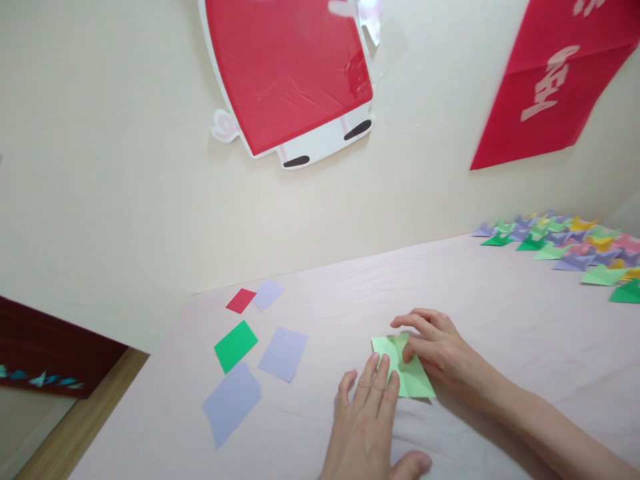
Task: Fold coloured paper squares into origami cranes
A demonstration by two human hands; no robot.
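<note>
A light green folded paper point(406, 380) lies on the pale pink table point(500, 320) in front of me. My left hand point(367, 427) lies flat, fingers stretched out, fingertips pressing the paper's near left edge. My right hand point(435, 347) rests on the paper's right side, fingers curved down and pressing a fold near its top. Neither hand lifts the paper.
Loose flat sheets lie to the left: a red square point(241, 301), a bright green square point(235, 345) and lavender sheets point(283, 353). Several folded paper shapes in many colours point(570, 247) crowd the far right. The wall holds a red poster point(290, 73) and a red banner point(555, 73).
</note>
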